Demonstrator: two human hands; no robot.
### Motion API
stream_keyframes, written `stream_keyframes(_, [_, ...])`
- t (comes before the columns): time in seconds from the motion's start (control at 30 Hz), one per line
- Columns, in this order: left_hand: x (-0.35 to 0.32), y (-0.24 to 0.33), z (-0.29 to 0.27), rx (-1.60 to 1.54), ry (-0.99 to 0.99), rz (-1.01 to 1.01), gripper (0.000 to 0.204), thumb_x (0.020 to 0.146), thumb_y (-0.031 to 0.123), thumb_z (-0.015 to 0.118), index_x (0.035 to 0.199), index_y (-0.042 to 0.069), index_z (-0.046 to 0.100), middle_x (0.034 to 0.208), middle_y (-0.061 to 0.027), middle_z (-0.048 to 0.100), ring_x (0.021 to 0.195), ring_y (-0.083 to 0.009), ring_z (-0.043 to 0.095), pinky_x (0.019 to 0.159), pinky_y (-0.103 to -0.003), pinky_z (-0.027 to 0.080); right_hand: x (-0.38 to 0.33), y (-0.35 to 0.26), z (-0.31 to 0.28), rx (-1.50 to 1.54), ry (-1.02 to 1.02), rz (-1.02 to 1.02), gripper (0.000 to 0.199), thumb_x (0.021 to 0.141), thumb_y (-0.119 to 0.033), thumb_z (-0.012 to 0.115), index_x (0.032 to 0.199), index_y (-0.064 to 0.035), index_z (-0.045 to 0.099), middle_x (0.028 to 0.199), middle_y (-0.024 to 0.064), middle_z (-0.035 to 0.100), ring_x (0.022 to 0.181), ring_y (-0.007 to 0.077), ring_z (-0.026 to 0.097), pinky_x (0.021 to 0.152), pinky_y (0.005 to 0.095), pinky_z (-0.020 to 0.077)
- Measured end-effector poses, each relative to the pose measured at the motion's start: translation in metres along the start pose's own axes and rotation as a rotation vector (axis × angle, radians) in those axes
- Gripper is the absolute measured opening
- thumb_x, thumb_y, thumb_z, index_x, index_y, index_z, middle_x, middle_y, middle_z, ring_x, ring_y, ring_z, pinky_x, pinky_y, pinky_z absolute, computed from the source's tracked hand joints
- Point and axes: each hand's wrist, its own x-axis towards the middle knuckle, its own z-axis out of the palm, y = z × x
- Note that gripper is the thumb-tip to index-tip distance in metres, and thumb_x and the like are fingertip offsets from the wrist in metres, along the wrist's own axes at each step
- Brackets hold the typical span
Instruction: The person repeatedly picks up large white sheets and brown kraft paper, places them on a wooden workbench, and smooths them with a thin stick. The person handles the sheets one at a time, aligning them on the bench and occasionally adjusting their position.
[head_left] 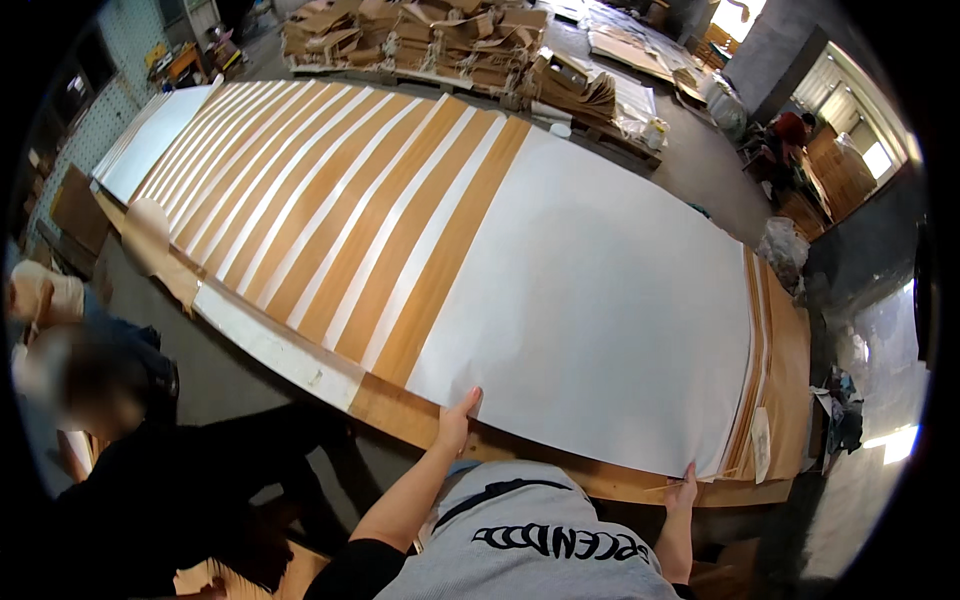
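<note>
Bold black lettering (560, 541) is stretching across the person's grey garment (480, 575) at the worktop's (600, 485) near edge.

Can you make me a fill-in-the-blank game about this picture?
1. The brown-and-white fanned-out strips lie to the ___ (left/right) of the large white rectangular sheet.
2. The left hand and right hand hold the sheet's ___ (near/far) edge.
3. The messy brown cardboard-like pile is ___ (beyond/under) the long wooden table.

Missing words: left; near; beyond.
</note>
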Motion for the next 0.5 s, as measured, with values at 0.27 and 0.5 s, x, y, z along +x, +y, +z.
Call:
stream_keyframes(0.27, [-0.005,0.036,-0.03,0.147,0.184,0.211,0.025,0.084,0.016,0.052,0.1,0.0,0.044,0.078,-0.0044,0.053,0.061,-0.0128,0.05,0.058,-0.025,0.042,0.005,-0.004,-0.019,-0.115,0.025,0.039,0.039,0.084,-0.03,0.051,0.113,-0.0037,0.045,0.109,0.0052,0.051,0.099,0.0187,0.047,0.087,0.0312,0.0374])
stream_keyframes(0.5, [0.023,0.039,-0.073,0.556,0.506,0.329,0.022,0.086,0.017,0.048,0.07,0.004,0.039,0.053,-0.0025,0.042,0.043,-0.0083,0.041,0.036,-0.022,0.034,0.003,-0.007,-0.007,-0.103,-0.044,0.072,0.039,0.084,-0.031,0.051,0.112,-0.0034,0.046,0.109,0.0051,0.051,0.098,0.0183,0.049,0.085,0.03,0.0399])
